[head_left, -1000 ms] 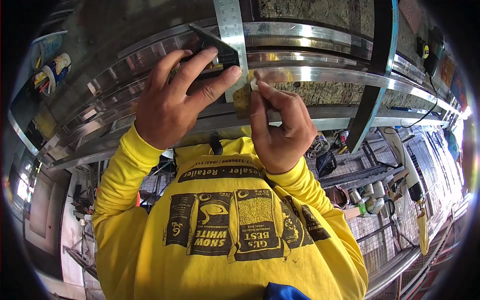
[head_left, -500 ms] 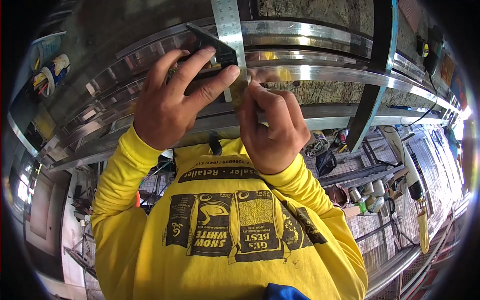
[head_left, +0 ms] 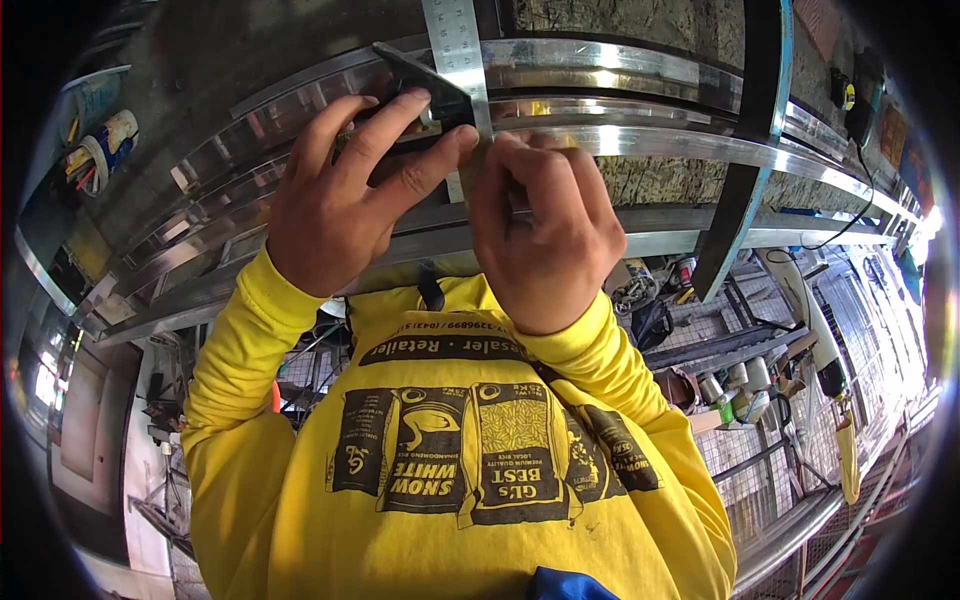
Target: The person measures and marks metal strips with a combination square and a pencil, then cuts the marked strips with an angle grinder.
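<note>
Close in, past the yellow shirt (head_left: 560, 540), the right hand (head_left: 548, 220) has its thumb and fingertips drawn together beside the ruler (head_left: 457, 45); whether they pinch anything cannot be seen. The left hand (head_left: 335, 190) rests with fingers apart, their tips pressing the dark handle (head_left: 452, 103) against the ruler. Both lie across the shiny metal bars (head_left: 665, 145). The ruler looks thin, stiff and fairly light, its smooth face likely to slide on polished metal, so the chunkier handle seems the surer hold. The bars look rigid, long and slick, best taken by their edges. Farther off, a dark bar (head_left: 762, 70) crosses them, with a tape measure (head_left: 848, 95) beyond it.
</note>
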`<act>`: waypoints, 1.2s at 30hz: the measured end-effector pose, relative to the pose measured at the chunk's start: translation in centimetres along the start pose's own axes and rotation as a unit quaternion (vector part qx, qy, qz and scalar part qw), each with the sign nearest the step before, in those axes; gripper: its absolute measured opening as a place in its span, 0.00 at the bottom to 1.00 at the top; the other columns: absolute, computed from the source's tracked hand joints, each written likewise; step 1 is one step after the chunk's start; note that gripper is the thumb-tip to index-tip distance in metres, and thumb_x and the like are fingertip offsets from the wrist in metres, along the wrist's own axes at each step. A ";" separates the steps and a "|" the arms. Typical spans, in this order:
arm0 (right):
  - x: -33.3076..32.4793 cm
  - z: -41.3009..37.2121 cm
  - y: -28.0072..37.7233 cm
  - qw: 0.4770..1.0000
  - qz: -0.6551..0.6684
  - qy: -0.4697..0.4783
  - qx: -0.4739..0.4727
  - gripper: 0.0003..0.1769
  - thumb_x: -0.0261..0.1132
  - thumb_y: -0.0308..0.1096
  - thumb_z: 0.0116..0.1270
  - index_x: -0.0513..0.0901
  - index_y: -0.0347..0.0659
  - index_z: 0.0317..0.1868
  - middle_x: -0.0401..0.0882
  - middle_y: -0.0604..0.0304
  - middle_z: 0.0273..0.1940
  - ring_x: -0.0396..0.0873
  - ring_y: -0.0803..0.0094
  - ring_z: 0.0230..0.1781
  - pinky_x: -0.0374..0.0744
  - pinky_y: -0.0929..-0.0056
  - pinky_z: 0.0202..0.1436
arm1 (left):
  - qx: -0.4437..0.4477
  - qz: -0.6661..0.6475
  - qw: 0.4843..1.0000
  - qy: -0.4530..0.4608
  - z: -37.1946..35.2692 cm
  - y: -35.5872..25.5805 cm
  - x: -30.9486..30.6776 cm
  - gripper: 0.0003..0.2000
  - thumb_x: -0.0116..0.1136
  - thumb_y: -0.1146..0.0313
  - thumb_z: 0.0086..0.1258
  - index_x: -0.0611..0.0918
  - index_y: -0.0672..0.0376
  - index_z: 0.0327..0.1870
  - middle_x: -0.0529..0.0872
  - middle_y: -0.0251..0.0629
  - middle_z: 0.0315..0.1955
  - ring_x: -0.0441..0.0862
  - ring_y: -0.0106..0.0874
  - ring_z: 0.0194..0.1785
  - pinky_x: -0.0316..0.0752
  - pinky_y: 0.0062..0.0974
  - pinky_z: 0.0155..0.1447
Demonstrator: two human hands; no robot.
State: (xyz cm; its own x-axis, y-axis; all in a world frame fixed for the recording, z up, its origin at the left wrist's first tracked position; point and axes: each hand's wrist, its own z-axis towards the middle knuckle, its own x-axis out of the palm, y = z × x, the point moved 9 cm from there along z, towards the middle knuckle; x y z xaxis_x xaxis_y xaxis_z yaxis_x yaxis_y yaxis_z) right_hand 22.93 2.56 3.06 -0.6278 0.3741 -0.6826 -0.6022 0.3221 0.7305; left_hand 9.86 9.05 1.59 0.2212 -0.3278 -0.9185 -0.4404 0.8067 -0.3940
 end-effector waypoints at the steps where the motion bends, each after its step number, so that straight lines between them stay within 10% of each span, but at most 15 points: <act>1: 0.1 0.2 0.2 1.000 -0.001 0.011 0.005 0.11 0.75 0.20 0.60 0.84 0.37 0.42 0.83 0.54 0.37 0.85 0.61 0.32 0.84 0.67 0.35 | 0.000 0.000 1.000 0.000 0.0 0.0 0.0 0.27 0.61 0.74 0.65 0.87 0.34 0.65 0.80 0.29 0.66 0.77 0.41 0.60 0.80 0.35 0.64; 36: -0.5 -2.7 -1.7 0.991 0.024 0.131 0.015 0.11 0.73 0.23 0.59 0.84 0.39 0.43 0.76 0.54 0.32 0.79 0.54 0.30 0.80 0.58 0.35 | 0.009 -0.026 0.999 -0.016 0.0 0.0 -0.2 0.26 0.63 0.76 0.66 0.87 0.41 0.66 0.81 0.36 0.66 0.77 0.45 0.62 0.78 0.39 0.66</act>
State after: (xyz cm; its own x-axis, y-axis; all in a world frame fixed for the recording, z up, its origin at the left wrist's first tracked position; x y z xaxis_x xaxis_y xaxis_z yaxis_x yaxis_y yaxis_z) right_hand 22.91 -0.53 2.09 -0.7644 0.1525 -0.6265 -0.5556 0.3373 0.7600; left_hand 9.81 9.08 1.74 0.2714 -0.3543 -0.8949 -0.4118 0.7977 -0.4407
